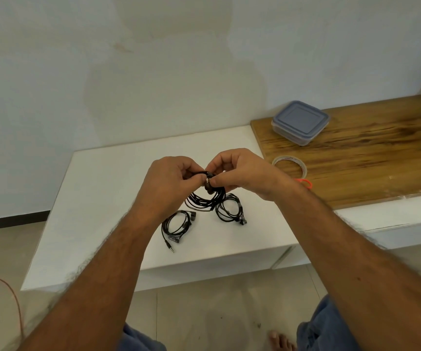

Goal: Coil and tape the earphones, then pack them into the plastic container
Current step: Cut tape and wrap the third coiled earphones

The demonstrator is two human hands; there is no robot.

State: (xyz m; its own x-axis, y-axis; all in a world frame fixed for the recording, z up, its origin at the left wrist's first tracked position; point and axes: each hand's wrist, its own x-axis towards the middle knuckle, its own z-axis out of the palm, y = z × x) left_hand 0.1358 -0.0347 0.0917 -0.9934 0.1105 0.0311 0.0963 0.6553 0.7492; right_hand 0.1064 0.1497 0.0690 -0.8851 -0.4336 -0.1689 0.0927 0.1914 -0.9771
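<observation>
My left hand and my right hand meet above the white table, both pinching the top of a coiled black earphone whose loops hang down between them. Two more coiled black earphones lie on the table: one at the front with its jack pointing toward me, another just right of the held coil. The plastic container, clear with a blue-grey lid shut on it, stands on the wooden board at the back right. A tape roll lies on the board near my right wrist.
An orange object peeks out behind my right wrist on the board. The wall is close behind the table. A thin orange cord runs over the floor at the left. My bare foot is below the table's front edge.
</observation>
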